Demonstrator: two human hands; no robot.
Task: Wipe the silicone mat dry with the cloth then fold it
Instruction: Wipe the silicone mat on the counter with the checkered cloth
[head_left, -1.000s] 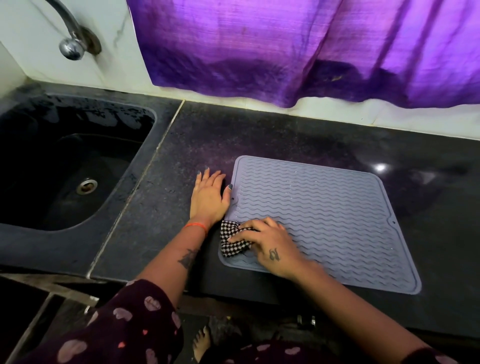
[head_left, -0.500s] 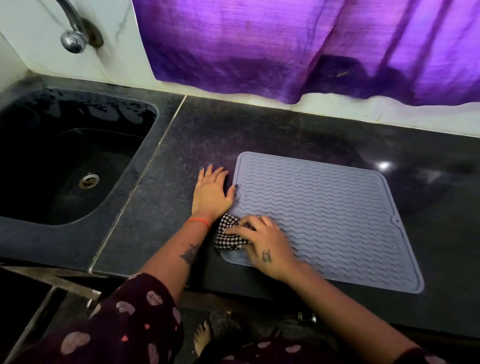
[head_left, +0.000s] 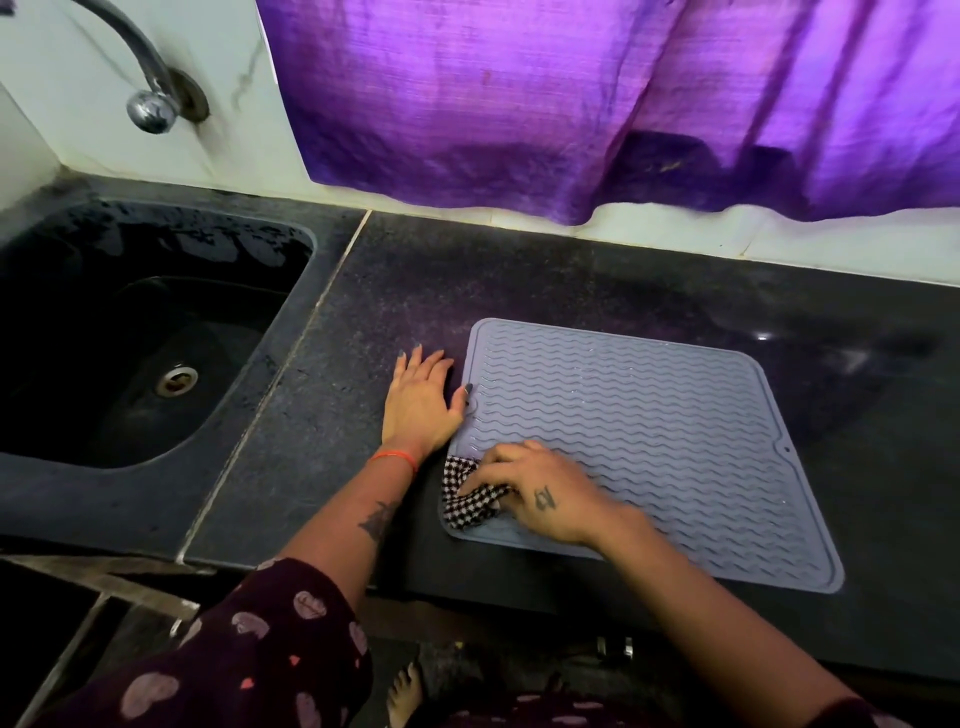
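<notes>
Counter: dark speckled stone countertop runs right across the view, its back edge meeting a pale wall.
Curtain: purple curtain hangs along that back edge, hem just above the stone.
Sink: black sink sunk into the counter's left end, drain in its floor, water beading on the back wall.
Mat: grey silicone mat lies flat on the counter, unfolded, its near edge close along the counter's front edge, wavy ridges up, a few droplets glinting near the middle.
Tap: chrome tap curves out of the wall above the sink's back edge.
Right hand: right hand is down on the mat's near-left corner, fingers curled over the cloth and pressing it to the mat.
Left hand: left hand lies flat on the counter just beside the mat's left edge, fingers straight and together, thumb tip touching the mat's rim, holding nothing.
Cloth: black-and-white checked cloth is bunched under the right fingers, spilling over the mat's near-left corner.
</notes>
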